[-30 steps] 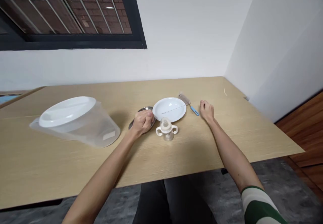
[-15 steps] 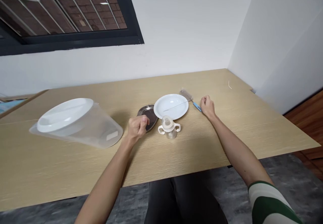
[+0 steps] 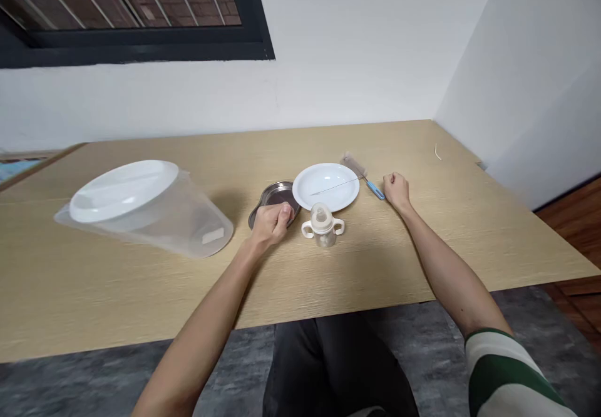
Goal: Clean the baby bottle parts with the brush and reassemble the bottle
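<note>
My left hand (image 3: 269, 223) is closed in a fist at the near edge of a steel kidney-shaped dish (image 3: 280, 191), covering part of it. My right hand (image 3: 396, 190), also a fist, rests on the table beside the blue handle of a bottle brush (image 3: 375, 190). Nothing shows in either fist. Between the hands a small clear baby bottle (image 3: 323, 232) with two white side handles stands upright. Behind it is a shallow white bowl (image 3: 323, 176), with a thin wire-like rod (image 3: 335, 186) lying across it.
A large translucent plastic pitcher (image 3: 188, 216) with a white lid (image 3: 126, 190) stands on the left of the wooden table (image 3: 141, 298). A small bent white strip (image 3: 437, 151) lies at the far right. Walls and a barred window (image 3: 141, 4) border the back.
The view has tipped downward, so the scene sits a little higher and further right. My left fist has shifted slightly right along the dish; my right fist stays beside the brush handle.
</note>
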`<state>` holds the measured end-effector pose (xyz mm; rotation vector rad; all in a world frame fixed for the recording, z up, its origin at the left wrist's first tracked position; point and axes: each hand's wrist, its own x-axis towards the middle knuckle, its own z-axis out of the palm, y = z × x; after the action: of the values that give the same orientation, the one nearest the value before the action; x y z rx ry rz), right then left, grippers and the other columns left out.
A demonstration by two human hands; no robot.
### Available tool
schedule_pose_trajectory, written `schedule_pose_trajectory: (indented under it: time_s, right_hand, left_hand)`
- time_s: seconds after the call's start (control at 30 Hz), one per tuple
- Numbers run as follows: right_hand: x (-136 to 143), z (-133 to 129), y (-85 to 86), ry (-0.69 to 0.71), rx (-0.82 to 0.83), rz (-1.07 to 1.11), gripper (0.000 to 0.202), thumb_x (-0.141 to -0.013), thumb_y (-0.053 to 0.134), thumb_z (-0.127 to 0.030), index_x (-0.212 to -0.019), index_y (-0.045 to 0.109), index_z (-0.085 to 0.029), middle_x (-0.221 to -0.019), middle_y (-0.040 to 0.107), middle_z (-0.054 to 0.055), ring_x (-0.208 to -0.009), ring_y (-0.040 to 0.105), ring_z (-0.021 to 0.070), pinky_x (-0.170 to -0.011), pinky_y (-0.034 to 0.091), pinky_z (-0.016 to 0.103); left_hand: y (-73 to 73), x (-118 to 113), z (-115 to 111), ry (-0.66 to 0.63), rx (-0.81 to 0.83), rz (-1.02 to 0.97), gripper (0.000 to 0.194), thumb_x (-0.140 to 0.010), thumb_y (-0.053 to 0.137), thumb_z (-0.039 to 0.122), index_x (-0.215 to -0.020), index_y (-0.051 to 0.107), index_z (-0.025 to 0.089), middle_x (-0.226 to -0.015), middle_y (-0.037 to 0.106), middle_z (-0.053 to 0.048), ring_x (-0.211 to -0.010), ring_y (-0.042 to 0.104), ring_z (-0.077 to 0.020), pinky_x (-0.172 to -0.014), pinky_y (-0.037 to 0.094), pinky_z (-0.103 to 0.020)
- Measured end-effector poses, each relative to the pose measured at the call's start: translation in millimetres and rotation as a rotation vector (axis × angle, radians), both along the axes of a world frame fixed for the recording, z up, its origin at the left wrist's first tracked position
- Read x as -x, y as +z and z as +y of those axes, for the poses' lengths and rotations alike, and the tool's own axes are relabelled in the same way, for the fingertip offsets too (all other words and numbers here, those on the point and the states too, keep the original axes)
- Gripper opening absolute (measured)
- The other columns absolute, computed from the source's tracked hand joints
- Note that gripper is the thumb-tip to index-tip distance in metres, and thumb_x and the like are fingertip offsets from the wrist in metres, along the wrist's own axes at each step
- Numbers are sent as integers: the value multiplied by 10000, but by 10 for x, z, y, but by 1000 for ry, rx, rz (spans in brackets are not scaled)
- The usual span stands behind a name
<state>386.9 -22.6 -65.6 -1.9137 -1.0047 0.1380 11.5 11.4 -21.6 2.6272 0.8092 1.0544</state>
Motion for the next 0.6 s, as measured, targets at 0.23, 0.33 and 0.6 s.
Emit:
schedule_pose_trajectory:
  time_s: [0.23, 0.33, 0.6]
  right_hand:
    - [-91, -50, -3, -21, -21, 16, 361, -811, 501, -216, -545, 262, -265, -536, 182, -76, -549, 256, 120, -572, 210, 302]
    - [-115, -49, -36, -14, -34, 28, 364, -813, 505, -239, -537, 269, -261, -536, 195, -74, -541, 270, 113, -564, 215, 295]
    - [-100, -29, -54, 16, -51, 37, 377, -806, 536, -262, -512, 300, -248, -512, 225, -79, -533, 287, 107, -568, 227, 292]
  left_hand:
    - [7, -12, -37, -86, -2, 15, 536, -1054, 256, 381, -718, 624, 185, -619, 650, -38, -532, 563, -135, -577, 415, -279]
    - [-10, -22, -41, -108, 13, 22, 536, -1055, 268, 384, -747, 655, 178, -567, 610, -23, -494, 528, -134, -562, 402, -282]
    - [3, -16, -51, -96, 5, 42, 527, -1053, 277, 371, -777, 678, 170, -588, 637, -23, -492, 526, -129, -552, 394, -270]
